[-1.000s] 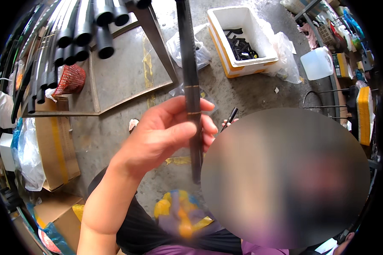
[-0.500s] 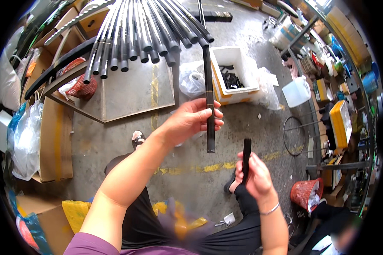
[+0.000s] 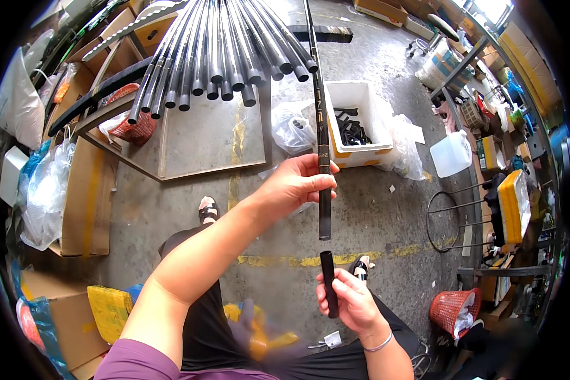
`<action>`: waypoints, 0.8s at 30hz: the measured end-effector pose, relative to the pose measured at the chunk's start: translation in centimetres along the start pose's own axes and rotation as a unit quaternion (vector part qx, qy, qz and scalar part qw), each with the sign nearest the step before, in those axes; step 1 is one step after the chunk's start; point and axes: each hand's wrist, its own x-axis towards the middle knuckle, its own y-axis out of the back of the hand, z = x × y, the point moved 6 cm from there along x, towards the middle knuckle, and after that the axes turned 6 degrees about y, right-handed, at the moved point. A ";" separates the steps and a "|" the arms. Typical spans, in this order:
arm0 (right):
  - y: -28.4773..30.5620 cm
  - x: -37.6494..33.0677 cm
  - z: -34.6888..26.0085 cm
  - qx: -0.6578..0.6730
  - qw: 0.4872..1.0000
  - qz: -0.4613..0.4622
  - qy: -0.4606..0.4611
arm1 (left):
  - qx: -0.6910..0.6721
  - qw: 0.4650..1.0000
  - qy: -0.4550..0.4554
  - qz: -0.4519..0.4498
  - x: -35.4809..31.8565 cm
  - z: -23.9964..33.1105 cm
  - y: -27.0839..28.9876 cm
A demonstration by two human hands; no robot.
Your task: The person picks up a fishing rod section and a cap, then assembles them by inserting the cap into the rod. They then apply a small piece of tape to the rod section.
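My left hand (image 3: 301, 185) is closed around a long black fishing rod (image 3: 325, 218) with thin gold-coloured bands, just above its butt end. The rod runs away from me, nearly upright in the view. Below that end, my right hand (image 3: 356, 301) pinches a short black grip sleeve (image 3: 327, 272) between thumb and fingers. The sleeve's upper end points at the rod's butt, with a small gap between them. Ahead on the left, several similar black rods (image 3: 215, 63) lie fanned out, butt ends toward me.
A white foam box (image 3: 383, 136) holds black pieces, between plastic bags (image 3: 293, 126). A metal frame (image 3: 209, 171) stands under the rods. Cardboard boxes (image 3: 85, 202) line the left. A white jug (image 3: 451, 154), a wire hoop stand (image 3: 429, 215) and a red basket (image 3: 446, 310) are on the right.
My right hand has moved left and nearer to me, bringing the sleeve below the rod's end. My left hand and the rod sit slightly further right and lower in view.
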 end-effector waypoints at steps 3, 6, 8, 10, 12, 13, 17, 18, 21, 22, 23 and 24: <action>-0.4 0.0 0.3 -0.011 1.000 -0.002 -0.012 | 0.009 1.000 -0.005 0.009 0.1 0.1 0.0; -0.4 -0.2 0.2 -0.007 1.000 0.001 -0.002 | 0.016 1.000 -0.007 0.010 0.4 0.0 0.0; -0.6 -0.2 -0.3 -0.009 1.000 0.017 0.024 | 0.022 1.000 -0.017 0.006 0.7 0.0 -0.2; -0.9 0.1 -0.5 -0.010 0.998 0.029 0.047 | 0.019 0.999 -0.028 0.008 0.6 -0.1 -0.3; -1.3 0.3 -0.8 -0.029 0.997 0.037 0.068 | 0.024 0.999 -0.025 0.002 0.7 -0.2 0.0; -1.6 0.6 -0.9 -0.023 0.997 0.027 0.071 | 0.022 0.999 -0.025 0.002 0.6 -0.1 -0.1; -2.3 0.8 -1.1 -0.023 0.996 0.016 0.080 | 0.020 1.000 -0.020 0.009 0.3 -0.2 -0.3; -2.3 0.8 -1.1 -0.021 0.996 0.019 0.080 | 0.020 1.000 -0.018 0.011 0.2 -0.2 -0.4; -2.5 1.0 -1.1 -0.023 0.997 0.024 0.071 | 0.033 0.999 -0.017 0.018 0.0 0.1 -0.5; -2.6 1.0 -1.1 -0.024 0.997 0.027 0.067 | 0.034 0.999 -0.019 0.019 0.0 0.1 -0.5; -2.5 1.0 -1.1 -0.024 0.997 0.029 0.070 | 0.034 0.999 -0.020 0.020 0.0 0.1 -0.5; -2.3 1.1 -1.0 -0.023 0.997 0.031 0.073 | 0.035 0.999 -0.022 0.021 0.0 0.1 -0.5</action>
